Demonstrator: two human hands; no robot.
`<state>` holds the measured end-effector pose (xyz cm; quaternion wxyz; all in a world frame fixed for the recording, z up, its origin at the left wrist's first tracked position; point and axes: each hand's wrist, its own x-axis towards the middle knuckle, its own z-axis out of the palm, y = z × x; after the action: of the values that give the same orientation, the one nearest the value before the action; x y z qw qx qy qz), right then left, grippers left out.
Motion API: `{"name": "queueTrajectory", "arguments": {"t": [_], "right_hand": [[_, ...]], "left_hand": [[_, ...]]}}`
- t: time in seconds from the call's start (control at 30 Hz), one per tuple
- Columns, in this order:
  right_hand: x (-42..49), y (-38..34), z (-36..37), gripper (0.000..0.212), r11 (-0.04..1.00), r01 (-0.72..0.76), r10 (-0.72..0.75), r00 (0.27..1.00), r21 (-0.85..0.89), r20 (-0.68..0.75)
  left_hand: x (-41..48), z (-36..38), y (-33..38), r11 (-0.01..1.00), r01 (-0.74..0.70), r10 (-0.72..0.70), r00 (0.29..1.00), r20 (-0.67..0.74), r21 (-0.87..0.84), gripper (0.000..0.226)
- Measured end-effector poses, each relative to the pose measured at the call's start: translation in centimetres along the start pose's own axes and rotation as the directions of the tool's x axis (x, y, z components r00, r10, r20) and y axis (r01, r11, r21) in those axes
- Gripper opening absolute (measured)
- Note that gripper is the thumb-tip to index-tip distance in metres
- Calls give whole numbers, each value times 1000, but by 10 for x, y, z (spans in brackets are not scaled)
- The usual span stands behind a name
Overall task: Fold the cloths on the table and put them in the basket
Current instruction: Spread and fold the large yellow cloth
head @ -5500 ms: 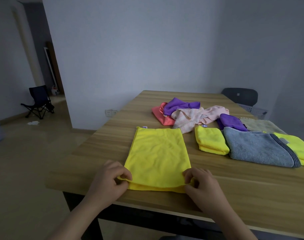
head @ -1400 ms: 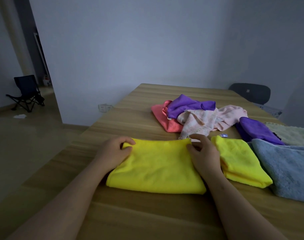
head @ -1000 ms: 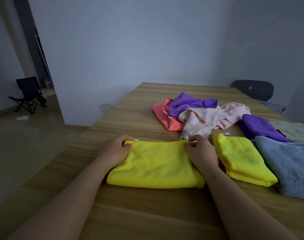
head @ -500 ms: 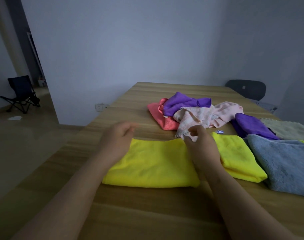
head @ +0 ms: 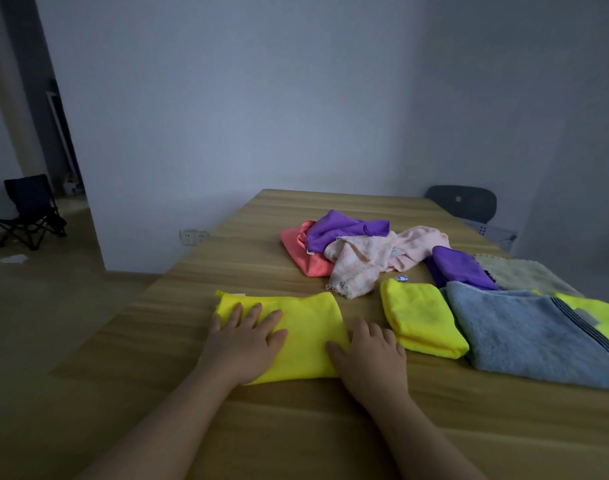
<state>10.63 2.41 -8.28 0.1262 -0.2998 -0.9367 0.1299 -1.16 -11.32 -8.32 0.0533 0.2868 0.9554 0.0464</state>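
left hand (head: pixel 242 344) flat on folded yellow cloth (head: pixel 306 327), right hand (head: pixel 368 358) at its edge, fingers released

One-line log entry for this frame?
step: pressing fold | left hand: flat on yellow cloth | right hand: flat at its right edge

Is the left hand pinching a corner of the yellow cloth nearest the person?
No, the left hand lies flat, its fingers straight and spread, on top of the folded yellow cloth.
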Motion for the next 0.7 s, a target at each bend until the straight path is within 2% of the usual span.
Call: {"name": "queueTrajectory", "arguments": {"t": [0.13, 0.3, 0.4, 0.47, 0.53, 0.57, 0.63, 0.7], "right_hand": [[0, -4, -9, 37, 996, -79, 78, 997, 44, 31], [10, -1, -16, 18, 961, -121, 85, 985, 251, 150], [14, 3, -20, 20, 868, -187, 98, 973, 460, 211], [18, 7, -22, 18, 813, -207, 108, 972, 544, 208], [22, 9, -24, 23, 758, -236, 126, 968, 608, 218], [25, 9, -23, 32, 759, -250, 134, 964, 602, 232], [30, 6, -23, 48, 860, -243, 146, 960, 449, 239], [36, 4, -23, 49, 934, -223, 166, 963, 278, 213]], "left_hand": [[-4, -3, 8, 1000, -10, 10, 1000, 5, -5, 53], [-5, -3, 5, 999, -42, 42, 999, 0, -2, 50], [-1, -12, 7, 999, -46, 46, 999, -19, 6, 47], [4, -16, 8, 999, -48, 48, 996, -72, 2, 44], [7, -13, 10, 998, -50, 53, 990, -133, 27, 51], [9, -10, 10, 998, -50, 54, 990, -127, 38, 56], [17, -6, 11, 998, -51, 53, 997, -60, 42, 54], [25, -6, 13, 998, -46, 46, 999, -6, 40, 53]]}}
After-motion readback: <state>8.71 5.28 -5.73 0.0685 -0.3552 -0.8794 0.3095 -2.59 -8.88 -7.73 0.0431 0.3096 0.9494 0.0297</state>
